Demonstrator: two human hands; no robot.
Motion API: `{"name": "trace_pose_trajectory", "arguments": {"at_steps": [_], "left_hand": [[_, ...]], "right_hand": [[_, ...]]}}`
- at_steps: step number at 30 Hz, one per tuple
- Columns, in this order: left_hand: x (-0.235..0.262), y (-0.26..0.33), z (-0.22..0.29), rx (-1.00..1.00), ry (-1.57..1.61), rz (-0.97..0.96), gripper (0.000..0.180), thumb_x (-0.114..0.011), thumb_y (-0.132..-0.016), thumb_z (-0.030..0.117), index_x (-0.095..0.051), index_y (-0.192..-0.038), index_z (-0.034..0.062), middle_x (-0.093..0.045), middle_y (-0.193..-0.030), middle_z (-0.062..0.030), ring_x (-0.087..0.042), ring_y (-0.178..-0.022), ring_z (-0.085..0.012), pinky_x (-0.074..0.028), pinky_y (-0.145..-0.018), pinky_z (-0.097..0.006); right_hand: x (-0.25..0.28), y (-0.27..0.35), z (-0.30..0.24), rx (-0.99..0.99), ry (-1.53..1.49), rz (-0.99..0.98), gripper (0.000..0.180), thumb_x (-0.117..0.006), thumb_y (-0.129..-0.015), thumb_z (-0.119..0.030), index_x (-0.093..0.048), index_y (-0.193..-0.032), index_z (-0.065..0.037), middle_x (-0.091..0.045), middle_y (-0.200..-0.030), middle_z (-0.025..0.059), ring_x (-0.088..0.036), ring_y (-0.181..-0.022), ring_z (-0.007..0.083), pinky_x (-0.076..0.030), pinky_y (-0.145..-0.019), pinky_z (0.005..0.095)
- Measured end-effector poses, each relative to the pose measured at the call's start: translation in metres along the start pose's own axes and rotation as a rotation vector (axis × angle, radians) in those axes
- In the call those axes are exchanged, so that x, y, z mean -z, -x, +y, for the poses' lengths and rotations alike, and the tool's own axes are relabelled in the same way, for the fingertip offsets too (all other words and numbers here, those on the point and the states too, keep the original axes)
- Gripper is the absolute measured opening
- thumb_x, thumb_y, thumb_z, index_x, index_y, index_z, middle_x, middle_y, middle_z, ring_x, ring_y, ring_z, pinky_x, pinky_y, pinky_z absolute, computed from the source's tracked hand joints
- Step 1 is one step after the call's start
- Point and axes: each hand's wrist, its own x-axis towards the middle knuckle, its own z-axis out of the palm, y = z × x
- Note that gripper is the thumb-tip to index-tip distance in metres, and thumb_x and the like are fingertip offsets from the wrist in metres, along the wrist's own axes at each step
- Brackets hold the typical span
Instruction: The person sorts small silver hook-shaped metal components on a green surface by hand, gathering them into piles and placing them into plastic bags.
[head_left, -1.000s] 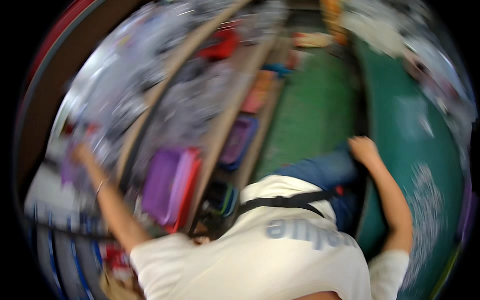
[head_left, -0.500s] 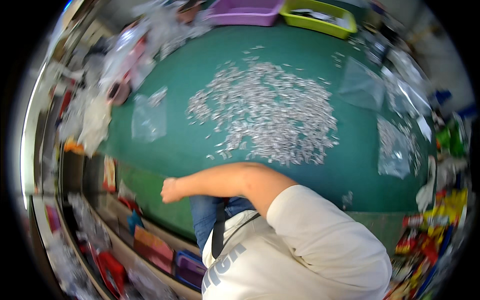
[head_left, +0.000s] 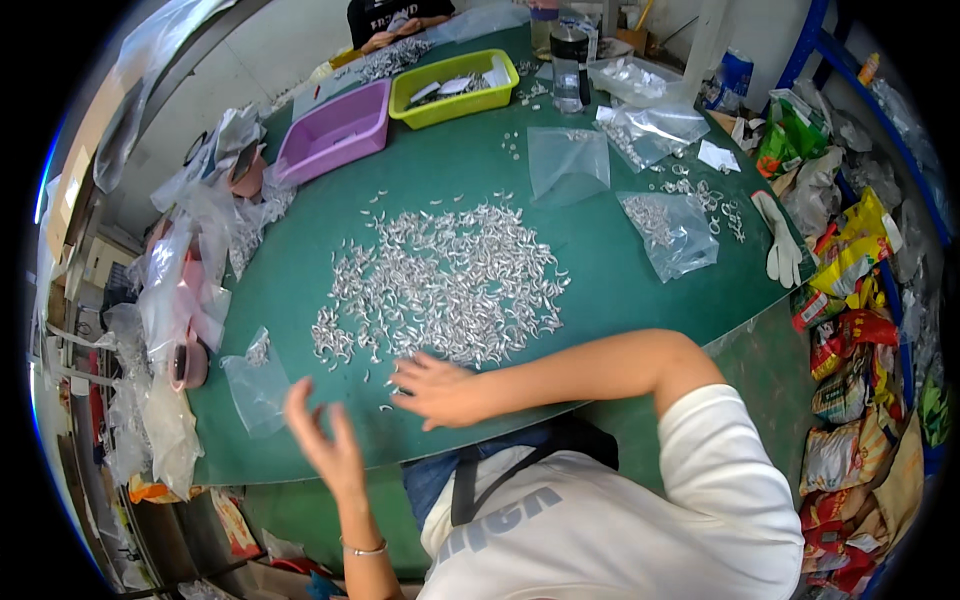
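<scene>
A wide, loose spread of small curved silver metal pieces (head_left: 450, 280) covers the middle of the green table. My right hand (head_left: 435, 390) lies palm down by the near edge of this spread, fingers apart, its fingertips beside a few stray pieces. Whether a piece is under the palm is hidden. To its left, my left hand (head_left: 325, 440) is raised over the table's front edge, fingers apart and nothing seen in them. A clear plastic bag (head_left: 256, 385) with a few silver pieces at its top lies just left of that hand.
A purple tub (head_left: 335, 130) and a yellow-green tub (head_left: 455, 88) stand at the back, beside a clear bottle (head_left: 570, 70). Clear bags (head_left: 670, 235) of metal parts and a white glove (head_left: 780, 240) lie at right. Another person's hands (head_left: 390, 35) are at the far edge.
My view has swung toward the right. My right hand, closed beyond the table's front edge before, now lies spread on the table. My left hand has come into view.
</scene>
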Motion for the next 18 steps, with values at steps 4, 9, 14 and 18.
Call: {"name": "trace_pose_trajectory", "arguments": {"at_steps": [4,9,14,18], "left_hand": [[-0.047,-0.003,-0.017,-0.139,-0.084,-0.435,0.062,-0.065,-0.077,0.008,-0.038,-0.132,0.0020,-0.032,-0.140,-0.0191,-0.028,-0.130,-0.0382,-0.026,-0.106,-0.043],[-0.091,-0.007,-0.031,-0.248,-0.328,-0.661,0.066,-0.070,-0.075,0.028,-0.042,-0.133,0.0114,-0.024,-0.146,-0.0108,-0.021,-0.131,-0.0452,-0.020,-0.099,-0.065],[-0.089,-0.006,-0.046,-0.216,-0.330,-0.586,0.050,-0.064,-0.081,0.023,-0.048,-0.126,0.0100,-0.031,-0.141,-0.0128,-0.023,-0.130,-0.0434,-0.021,-0.098,-0.066],[-0.077,-0.003,-0.058,-0.204,-0.326,-0.559,0.042,-0.059,-0.084,0.015,-0.049,-0.124,0.0098,-0.034,-0.139,-0.0138,-0.026,-0.129,-0.0409,-0.021,-0.102,-0.061]], "right_hand": [[0.018,0.049,0.022,-0.167,-0.011,0.073,0.066,-0.065,-0.075,-0.045,-0.045,-0.129,-0.011,-0.035,-0.137,0.0164,-0.026,-0.130,0.0377,-0.023,-0.104,0.0538],[0.023,0.073,0.042,-0.224,0.059,0.109,0.057,-0.059,-0.080,-0.044,-0.047,-0.128,-0.016,-0.034,-0.139,0.0136,-0.029,-0.130,0.0354,-0.023,-0.103,0.0546],[0.032,0.086,0.061,-0.368,0.083,0.197,0.042,-0.063,-0.080,-0.028,-0.053,-0.118,-0.015,-0.045,-0.127,0.0133,-0.037,-0.124,0.0328,-0.029,-0.101,0.0493],[0.037,0.093,0.065,-0.420,0.107,0.280,0.035,-0.063,-0.079,-0.018,-0.056,-0.113,-0.014,-0.048,-0.120,0.0133,-0.039,-0.121,0.0333,-0.031,-0.099,0.0462]]}}
